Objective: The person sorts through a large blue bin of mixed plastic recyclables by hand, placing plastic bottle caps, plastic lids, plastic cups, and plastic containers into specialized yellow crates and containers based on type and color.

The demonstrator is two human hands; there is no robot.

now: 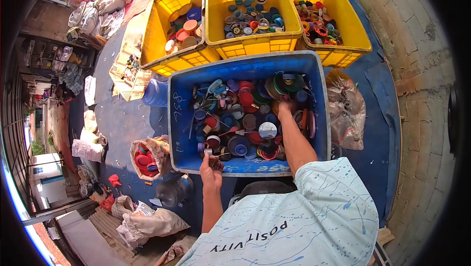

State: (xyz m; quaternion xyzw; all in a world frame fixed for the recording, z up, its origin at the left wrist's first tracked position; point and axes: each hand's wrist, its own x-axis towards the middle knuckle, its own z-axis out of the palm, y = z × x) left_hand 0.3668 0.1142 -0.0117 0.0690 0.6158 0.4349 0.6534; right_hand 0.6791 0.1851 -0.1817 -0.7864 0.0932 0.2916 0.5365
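Observation:
A large blue crate (321, 119) stands right in front of me, filled with loose plastic caps and lids of many colours. My left hand (212, 169) is at the crate's front left edge, its fingers curled around a small pale cap (208, 151); something dark also shows by the palm. Deep in the crate, my right hand (283, 107) reaches among the caps at the right of the pile. Its fingers are blurred and partly hidden. Near it lie a green round lid (293, 83) and an orange-brown lid (304, 118). A white round lid (267, 129) rests closer to me.
Three yellow crates (255, 42) with sorted caps stand behind the blue one. To the left are a sack of red lids (147, 162) and a dark clear jug (174, 190). A full plastic bag (346, 111) sits at the right, before a block wall (422, 119).

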